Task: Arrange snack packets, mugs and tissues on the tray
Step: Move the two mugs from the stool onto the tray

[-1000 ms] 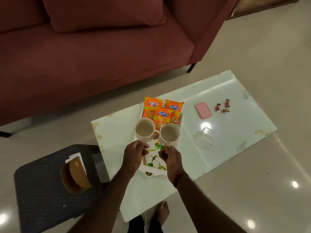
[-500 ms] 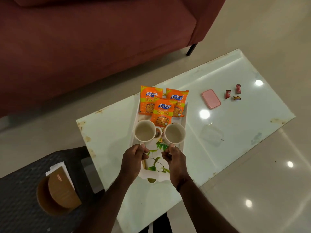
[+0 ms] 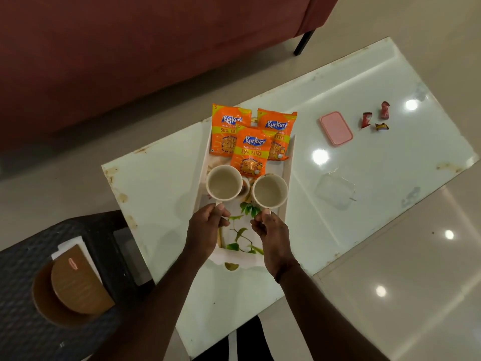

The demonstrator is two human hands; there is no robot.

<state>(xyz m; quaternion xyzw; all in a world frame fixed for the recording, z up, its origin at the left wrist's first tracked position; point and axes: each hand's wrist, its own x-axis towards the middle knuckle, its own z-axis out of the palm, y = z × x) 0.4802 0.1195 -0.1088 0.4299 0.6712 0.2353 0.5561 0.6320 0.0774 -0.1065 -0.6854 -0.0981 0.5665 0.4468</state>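
Note:
A white tray point(image 3: 287, 178) with a leaf print lies on the white table point(image 3: 161, 183). Three orange snack packets point(image 3: 249, 152) lie at its far end. Two cream mugs stand side by side in the tray's middle. My left hand point(image 3: 205, 230) grips the handle of the left mug point(image 3: 223, 185). My right hand point(image 3: 272, 233) grips the handle of the right mug point(image 3: 270, 192). White tissues point(image 3: 71, 246) sit in a brown holder point(image 3: 70, 290) on the dark stool point(image 3: 23, 308) to the left.
A pink lid point(image 3: 336, 128), a clear container point(image 3: 334, 190) and three small candy wrappers point(image 3: 374, 119) lie on the table's right part. A dark red sofa point(image 3: 130, 48) stands behind the table. Glossy floor surrounds it.
The camera has tilted down and nearer the table. Both hands stay on the mug handles, and the mugs keep their places in the tray.

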